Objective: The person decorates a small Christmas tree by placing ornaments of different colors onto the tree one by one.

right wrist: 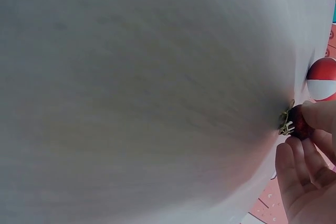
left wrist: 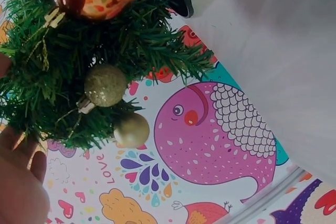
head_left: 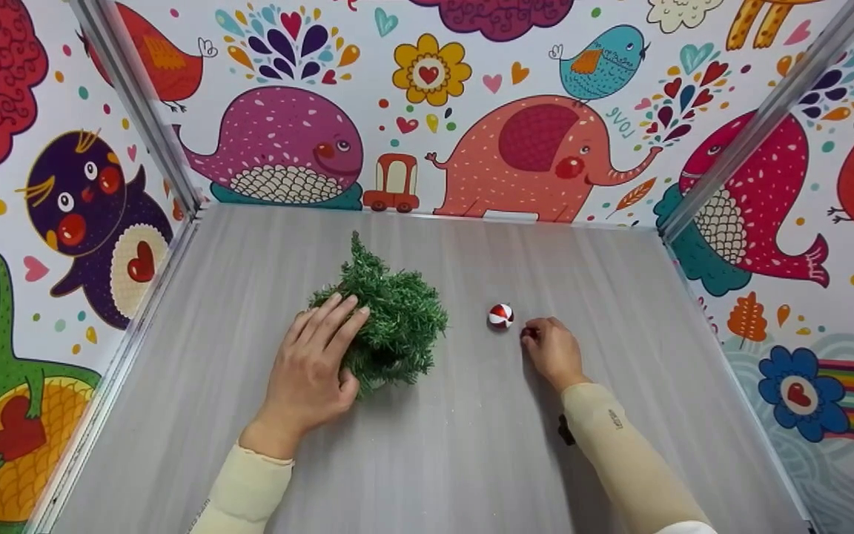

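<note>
Dark-red round bauble (right wrist: 301,123), pinched in right hand (head_left: 557,356), likely needed gentleness; unclenched left hand (head_left: 312,374) touched bristly green tree (head_left: 401,319).

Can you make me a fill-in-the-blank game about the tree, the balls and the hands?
The left hand touches the tree, whose needles are ____.
The right hand pinches a small ball, coloured dark ____.
The two-coloured ball on the table is red and ____.
In the head view, the two-coloured ball sits between the tree and the ____ hand.

Missing words: green; red; white; right.
</note>
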### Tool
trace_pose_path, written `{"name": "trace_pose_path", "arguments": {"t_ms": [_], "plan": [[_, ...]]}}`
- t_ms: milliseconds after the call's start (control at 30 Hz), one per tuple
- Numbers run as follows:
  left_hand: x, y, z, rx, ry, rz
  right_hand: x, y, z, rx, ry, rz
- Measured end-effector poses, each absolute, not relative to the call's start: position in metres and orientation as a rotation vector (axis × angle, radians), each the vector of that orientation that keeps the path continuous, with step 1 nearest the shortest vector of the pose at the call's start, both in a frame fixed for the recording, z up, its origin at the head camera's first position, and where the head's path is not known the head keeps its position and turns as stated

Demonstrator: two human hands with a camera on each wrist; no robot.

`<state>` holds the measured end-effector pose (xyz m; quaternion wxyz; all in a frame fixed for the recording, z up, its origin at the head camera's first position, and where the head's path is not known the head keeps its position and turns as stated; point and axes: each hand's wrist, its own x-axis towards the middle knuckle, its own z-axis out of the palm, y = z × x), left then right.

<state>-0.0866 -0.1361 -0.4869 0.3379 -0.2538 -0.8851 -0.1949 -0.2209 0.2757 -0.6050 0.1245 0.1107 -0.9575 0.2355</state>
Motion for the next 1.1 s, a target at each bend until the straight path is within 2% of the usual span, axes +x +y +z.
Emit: {"name": "trace_pose_path", "arguments": {"t_ms": [600, 1100], "plan": [[-0.0858, -0.1374, -0.4866, -0.653, -2.301, -0.513, -0.2202, 0.2742, -0.5992, 0.245, -2.889, 0.696], [-0.0857, -0.1372, -0.4884, -0.652, -2.307, -0.484, -0.2195, 0.2756, -0.6024, 0.314, -2.798, 0.676]]}}
